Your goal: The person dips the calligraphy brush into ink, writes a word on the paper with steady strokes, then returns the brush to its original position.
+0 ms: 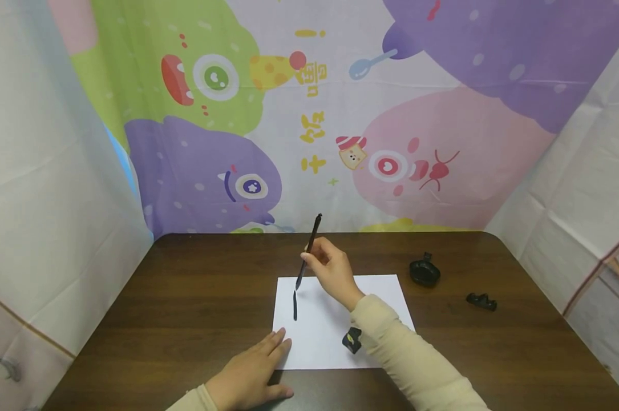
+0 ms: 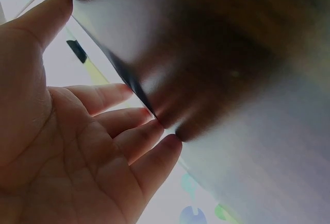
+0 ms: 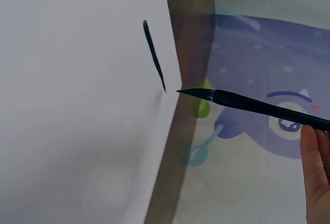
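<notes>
My right hand (image 1: 334,268) pinches a black writing brush (image 1: 309,251) between thumb and fingers, its tip pointing down near the paper's far left corner. In the right wrist view the pointed bristles of the brush (image 3: 198,94) show a gap from the ink. One dark, nearly straight ink stroke (image 1: 295,306) marks the white paper (image 1: 319,331), just below the tip in the head view. With fingers spread, my left hand (image 1: 250,368) rests at the paper's near left edge, thumb on the table. The left wrist view shows its fingertips (image 2: 172,139) pressed down along that edge.
A small black dish (image 1: 424,273) lies right of the paper on the brown table (image 1: 186,308), with a black brush rest (image 1: 481,301) beyond it. A small black object (image 1: 352,341) shows beside the right sleeve. A printed cloth (image 1: 309,200) hangs behind the table.
</notes>
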{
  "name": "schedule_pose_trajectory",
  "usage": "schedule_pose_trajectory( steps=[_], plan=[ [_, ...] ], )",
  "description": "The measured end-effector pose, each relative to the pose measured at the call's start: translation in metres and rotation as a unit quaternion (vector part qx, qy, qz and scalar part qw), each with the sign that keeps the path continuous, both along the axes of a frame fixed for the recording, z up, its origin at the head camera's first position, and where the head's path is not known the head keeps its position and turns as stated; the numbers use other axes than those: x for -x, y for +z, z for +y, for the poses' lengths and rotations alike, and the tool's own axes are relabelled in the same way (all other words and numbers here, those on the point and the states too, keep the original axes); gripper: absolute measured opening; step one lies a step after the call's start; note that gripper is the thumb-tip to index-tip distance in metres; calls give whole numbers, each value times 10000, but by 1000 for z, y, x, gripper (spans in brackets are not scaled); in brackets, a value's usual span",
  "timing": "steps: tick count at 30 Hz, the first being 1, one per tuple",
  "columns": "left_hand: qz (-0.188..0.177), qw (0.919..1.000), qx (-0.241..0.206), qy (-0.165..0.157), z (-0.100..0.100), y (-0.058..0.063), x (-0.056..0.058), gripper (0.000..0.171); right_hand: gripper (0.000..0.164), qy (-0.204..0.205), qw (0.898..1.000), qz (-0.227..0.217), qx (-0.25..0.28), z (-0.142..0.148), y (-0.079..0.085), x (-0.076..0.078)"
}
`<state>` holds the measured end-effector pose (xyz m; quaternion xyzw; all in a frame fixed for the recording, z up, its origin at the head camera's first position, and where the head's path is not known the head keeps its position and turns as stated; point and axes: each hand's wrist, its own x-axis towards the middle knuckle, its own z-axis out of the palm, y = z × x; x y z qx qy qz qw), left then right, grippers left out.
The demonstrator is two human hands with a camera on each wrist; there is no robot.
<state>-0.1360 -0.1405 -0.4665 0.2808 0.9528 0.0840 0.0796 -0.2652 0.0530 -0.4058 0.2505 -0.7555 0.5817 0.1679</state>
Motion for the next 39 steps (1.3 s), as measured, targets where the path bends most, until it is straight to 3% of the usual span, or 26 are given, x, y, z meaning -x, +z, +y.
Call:
schedule_pose_trajectory(
  steps=[34, 39],
  plan=[
    [-90, 9999, 10, 70, 1, 0, 0, 85, 12, -59, 9997, -227, -32, -3, -5, -7],
    [-40, 10000, 2, 75, 1, -2, 0, 85, 11, -129, 9994, -304, -116, -1, -24, 6]
  ],
)
